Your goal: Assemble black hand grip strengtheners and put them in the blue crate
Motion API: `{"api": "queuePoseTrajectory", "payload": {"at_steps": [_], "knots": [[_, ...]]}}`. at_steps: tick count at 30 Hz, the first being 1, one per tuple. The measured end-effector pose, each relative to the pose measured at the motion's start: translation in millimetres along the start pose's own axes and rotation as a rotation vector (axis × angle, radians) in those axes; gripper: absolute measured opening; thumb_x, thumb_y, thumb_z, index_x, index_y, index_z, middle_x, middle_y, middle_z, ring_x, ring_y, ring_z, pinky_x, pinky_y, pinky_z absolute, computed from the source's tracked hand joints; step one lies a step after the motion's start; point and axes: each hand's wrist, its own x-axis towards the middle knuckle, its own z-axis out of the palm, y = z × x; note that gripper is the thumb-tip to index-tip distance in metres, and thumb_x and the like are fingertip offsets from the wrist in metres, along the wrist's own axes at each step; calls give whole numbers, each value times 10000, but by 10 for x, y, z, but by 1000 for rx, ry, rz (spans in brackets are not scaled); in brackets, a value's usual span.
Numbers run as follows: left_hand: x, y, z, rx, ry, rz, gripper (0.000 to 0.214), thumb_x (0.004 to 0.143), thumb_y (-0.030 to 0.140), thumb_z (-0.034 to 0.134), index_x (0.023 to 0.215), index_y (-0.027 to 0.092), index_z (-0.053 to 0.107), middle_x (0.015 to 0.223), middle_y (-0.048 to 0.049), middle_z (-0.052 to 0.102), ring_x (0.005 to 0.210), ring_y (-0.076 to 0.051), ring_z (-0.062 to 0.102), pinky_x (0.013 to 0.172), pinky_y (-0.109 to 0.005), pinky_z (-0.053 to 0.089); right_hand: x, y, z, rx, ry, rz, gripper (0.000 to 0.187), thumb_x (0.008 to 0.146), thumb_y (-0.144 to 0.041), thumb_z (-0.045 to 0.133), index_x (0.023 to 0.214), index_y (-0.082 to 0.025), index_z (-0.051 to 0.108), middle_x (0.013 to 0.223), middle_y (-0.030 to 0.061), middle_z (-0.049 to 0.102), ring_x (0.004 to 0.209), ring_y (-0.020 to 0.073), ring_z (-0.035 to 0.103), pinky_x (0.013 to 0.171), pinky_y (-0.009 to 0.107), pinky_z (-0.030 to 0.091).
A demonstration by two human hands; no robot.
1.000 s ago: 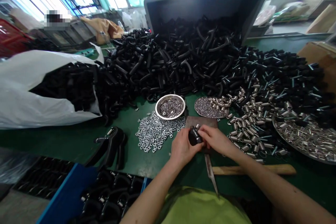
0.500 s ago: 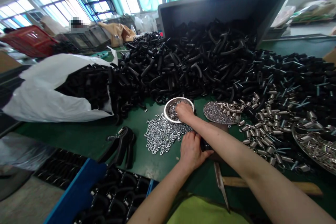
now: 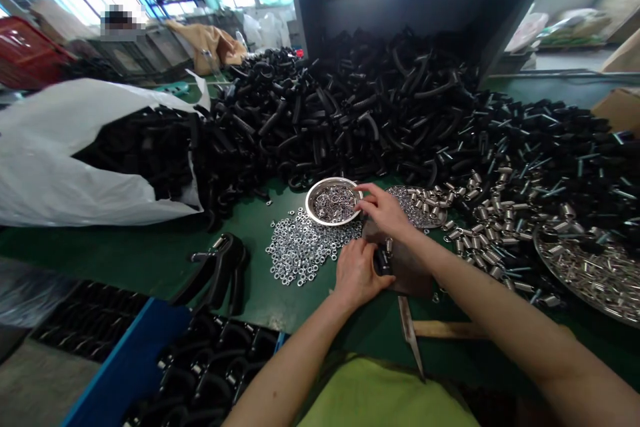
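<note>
My left hand point(image 3: 357, 272) is closed around a small black plastic part point(image 3: 384, 261), holding it against a dark metal block point(image 3: 413, 270). A coil spring point(image 3: 389, 245) shows at the top of that part. My right hand point(image 3: 386, 212) is over the right rim of a round metal bowl point(image 3: 334, 219) of small metal pieces. Its fingertips are bent together; whatever is between them is too small to make out. Loose metal nuts point(image 3: 297, 247) lie in a heap left of my left hand. A hammer point(image 3: 409, 328) with a wooden handle lies below the block.
A large pile of black curved handles point(image 3: 320, 113) spills from a tipped grey bin point(image 3: 420, 0). Springs point(image 3: 480, 227) and a tray of metal pins point(image 3: 595, 273) lie at right. A white sack point(image 3: 60, 147), assembled black clamps point(image 3: 220, 273) and a blue crate point(image 3: 120, 360) are at left.
My right hand has come out of the bowl and moved right to its rim, uncovering the pieces inside. My left hand stays on the black part. The whole view has shifted slightly.
</note>
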Motion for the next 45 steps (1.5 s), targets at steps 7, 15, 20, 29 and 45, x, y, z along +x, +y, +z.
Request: {"api": "queuePoseTrajectory", "payload": {"at_steps": [7, 15, 20, 29, 45], "knots": [[-4, -3, -7, 0, -5, 11, 578, 554, 472, 774, 1016, 199, 560, 988, -56, 552, 955, -249, 494, 843, -389, 396, -748, 308, -147, -43, -25, 60, 176, 859, -296, 490, 799, -187, 614, 795, 27, 660, 791, 166, 597, 741, 302, 435], [-5, 11, -21, -14, -17, 6, 548, 562, 452, 771, 1003, 203, 559, 968, -53, 543, 946, -246, 494, 841, -394, 394, -813, 353, -36, -260, -58, -64, 194, 878, -249, 477, 743, -184, 600, 802, 62, 609, 861, 200, 518, 785, 330, 396], [-6, 7, -22, -34, -22, 37, 538, 567, 415, 774, 1010, 208, 551, 986, -53, 545, 952, -244, 496, 847, -395, 390, -906, 355, 6, -416, -82, -177, 232, 906, -264, 435, 818, -175, 631, 873, 105, 628, 930, 235, 499, 841, 379, 362], [54, -98, -104, -46, -94, 168, 593, 536, 445, 787, 1026, 204, 556, 990, -56, 568, 956, -253, 501, 847, -396, 391, -852, 551, -460, -616, -305, -339, 262, 783, -361, 647, 1023, -258, 628, 1161, 47, 593, 1133, 237, 457, 882, 366, 366], [129, -96, -158, -848, 112, -499, 551, 661, 525, 671, 1071, 164, 604, 890, -59, 626, 823, -200, 590, 698, -312, 481, -568, 840, -627, -728, 79, 44, 210, 888, -233, 456, 897, -178, 659, 913, 108, 618, 947, 243, 478, 806, 342, 362]]}}
